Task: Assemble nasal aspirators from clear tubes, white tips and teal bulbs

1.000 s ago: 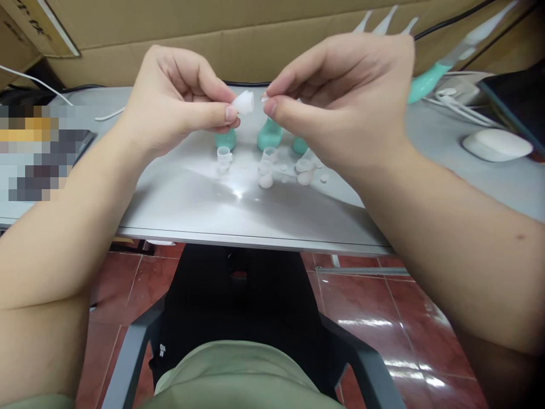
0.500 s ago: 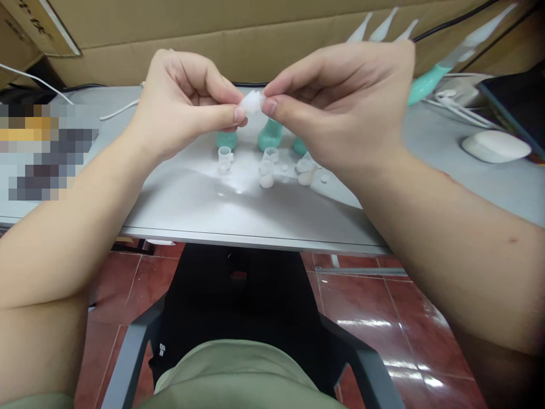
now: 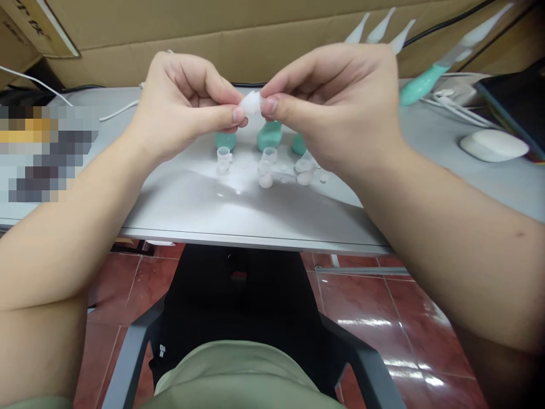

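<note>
Between my two hands, above the desk, is a small translucent white plastic piece. My left hand pinches its left side between thumb and fingers. From the right, my right hand grips the other side with thumb and forefinger. Fingertips cover much of the piece, so its full shape is hidden. Below it on the desk stand green rounded bulbs, partly behind my hands. In front of them are clear plastic tube pieces and several small white discs.
Several white tapered nozzles stick up behind my right hand. A green bulb with a long nozzle leans at the right, by cables and a white mouse. Cardboard walls the back of the grey desk.
Both hands keep their pinch on the white plastic piece. My right hand has shifted very slightly left, and the view has moved a little.
</note>
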Demonstrator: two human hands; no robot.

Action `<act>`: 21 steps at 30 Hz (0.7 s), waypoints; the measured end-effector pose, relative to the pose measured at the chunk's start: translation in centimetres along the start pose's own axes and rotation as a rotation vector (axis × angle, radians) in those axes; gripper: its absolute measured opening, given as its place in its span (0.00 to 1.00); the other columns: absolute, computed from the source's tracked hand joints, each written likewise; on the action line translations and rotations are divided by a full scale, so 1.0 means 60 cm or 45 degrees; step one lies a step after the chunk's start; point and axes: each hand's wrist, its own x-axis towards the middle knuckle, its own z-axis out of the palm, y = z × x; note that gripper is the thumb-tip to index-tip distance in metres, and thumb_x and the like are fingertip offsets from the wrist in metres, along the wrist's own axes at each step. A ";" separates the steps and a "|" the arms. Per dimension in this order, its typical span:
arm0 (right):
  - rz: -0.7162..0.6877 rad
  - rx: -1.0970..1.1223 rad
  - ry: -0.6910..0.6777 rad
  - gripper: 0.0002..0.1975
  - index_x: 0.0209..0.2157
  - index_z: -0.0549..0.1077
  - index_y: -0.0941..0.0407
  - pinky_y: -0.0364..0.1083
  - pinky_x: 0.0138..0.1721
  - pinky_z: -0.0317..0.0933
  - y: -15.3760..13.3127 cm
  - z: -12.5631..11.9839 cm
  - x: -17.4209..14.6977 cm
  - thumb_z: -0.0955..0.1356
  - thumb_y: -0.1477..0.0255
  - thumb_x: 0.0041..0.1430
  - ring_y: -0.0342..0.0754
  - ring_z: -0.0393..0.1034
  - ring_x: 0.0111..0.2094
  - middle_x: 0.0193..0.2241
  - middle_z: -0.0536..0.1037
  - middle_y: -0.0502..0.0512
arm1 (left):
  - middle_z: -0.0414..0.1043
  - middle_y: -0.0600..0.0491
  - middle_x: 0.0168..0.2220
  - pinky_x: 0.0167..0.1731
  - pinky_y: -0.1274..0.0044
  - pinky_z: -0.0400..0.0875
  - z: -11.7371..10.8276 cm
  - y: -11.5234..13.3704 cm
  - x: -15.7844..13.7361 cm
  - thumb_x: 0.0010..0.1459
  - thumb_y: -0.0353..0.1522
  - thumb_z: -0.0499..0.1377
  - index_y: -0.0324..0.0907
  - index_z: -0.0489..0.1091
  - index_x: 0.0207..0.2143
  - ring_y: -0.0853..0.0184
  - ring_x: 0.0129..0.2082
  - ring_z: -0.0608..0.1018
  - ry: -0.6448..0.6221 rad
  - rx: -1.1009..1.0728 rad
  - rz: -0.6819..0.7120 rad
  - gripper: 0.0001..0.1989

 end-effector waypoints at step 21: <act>0.106 -0.008 -0.089 0.36 0.41 0.83 0.50 0.63 0.53 0.80 -0.003 -0.002 0.006 0.84 0.30 0.63 0.61 0.85 0.47 0.46 0.92 0.62 | 0.96 0.47 0.47 0.60 0.47 0.98 0.002 0.006 -0.005 0.66 0.58 0.87 0.54 0.88 0.37 0.45 0.50 0.98 -0.021 0.102 0.048 0.23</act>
